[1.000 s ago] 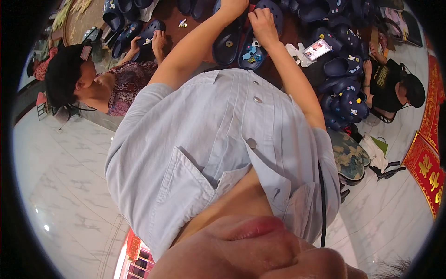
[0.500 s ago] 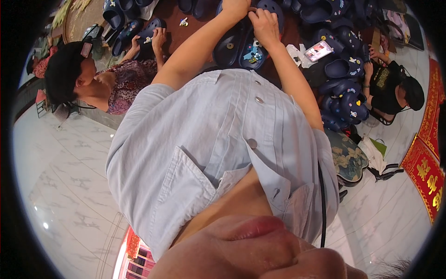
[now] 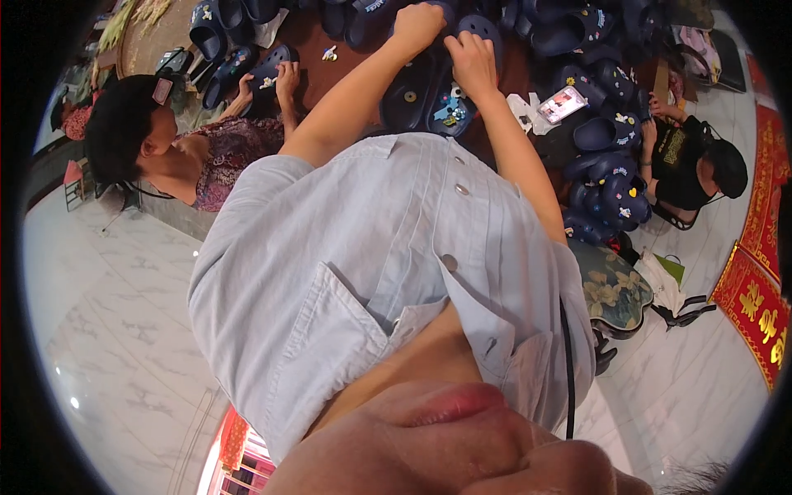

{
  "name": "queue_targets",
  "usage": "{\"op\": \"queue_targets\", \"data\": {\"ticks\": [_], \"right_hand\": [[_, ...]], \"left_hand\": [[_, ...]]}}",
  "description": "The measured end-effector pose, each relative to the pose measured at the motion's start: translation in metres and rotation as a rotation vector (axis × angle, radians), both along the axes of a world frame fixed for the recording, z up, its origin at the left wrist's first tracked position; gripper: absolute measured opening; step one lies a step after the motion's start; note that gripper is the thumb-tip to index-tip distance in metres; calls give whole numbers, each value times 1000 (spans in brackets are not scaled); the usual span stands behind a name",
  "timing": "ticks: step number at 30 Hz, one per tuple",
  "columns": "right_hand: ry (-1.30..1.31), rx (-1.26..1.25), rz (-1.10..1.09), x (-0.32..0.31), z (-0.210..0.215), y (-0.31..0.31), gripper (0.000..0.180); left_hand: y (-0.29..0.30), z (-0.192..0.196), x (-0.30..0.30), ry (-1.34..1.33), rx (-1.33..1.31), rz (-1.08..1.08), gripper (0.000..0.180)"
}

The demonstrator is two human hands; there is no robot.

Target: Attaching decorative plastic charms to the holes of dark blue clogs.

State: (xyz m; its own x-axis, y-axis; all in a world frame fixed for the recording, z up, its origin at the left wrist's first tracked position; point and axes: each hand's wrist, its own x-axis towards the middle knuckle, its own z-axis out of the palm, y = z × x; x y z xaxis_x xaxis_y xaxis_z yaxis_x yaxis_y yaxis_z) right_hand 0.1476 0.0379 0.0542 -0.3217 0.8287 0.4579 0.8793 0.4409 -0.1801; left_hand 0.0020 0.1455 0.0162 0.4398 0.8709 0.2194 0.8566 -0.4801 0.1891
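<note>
The dark blue clog (image 3: 429, 99) lies flat on the brown table (image 3: 318, 54), sole down, probably so its holed top faces up for the little charms. Both hands grip it: left hand (image 3: 417, 25) clamped on its far edge, right hand (image 3: 470, 62) pinching the top, I think. More navy clogs (image 3: 610, 177) sit right of it.

Looks like a small workshop or home assembly room: brown table (image 3: 330, 33) heaped with dark blue clogs (image 3: 610, 190), some studded with little charms, two seated co-workers (image 3: 165, 148) at its edges, pale marble floor (image 3: 107, 330), red hanging (image 3: 755, 305) beside it.
</note>
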Motion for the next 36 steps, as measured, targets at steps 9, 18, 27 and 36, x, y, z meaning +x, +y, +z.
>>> {"op": "queue_targets", "data": {"ticks": [9, 18, 27, 36], "right_hand": [[236, -131, 113, 15, 14, -10, 26], [296, -212, 240, 9, 35, -67, 22], [296, -152, 208, 1, 34, -54, 20], [157, -158, 192, -12, 8, 84, 42]], "left_hand": [[-29, 43, -32, -835, -341, 150, 24], [-128, 71, -73, -681, -520, -179, 16], [-144, 27, -61, -358, -327, -256, 21], [-147, 26, -57, -37, -156, -246, 35]]}}
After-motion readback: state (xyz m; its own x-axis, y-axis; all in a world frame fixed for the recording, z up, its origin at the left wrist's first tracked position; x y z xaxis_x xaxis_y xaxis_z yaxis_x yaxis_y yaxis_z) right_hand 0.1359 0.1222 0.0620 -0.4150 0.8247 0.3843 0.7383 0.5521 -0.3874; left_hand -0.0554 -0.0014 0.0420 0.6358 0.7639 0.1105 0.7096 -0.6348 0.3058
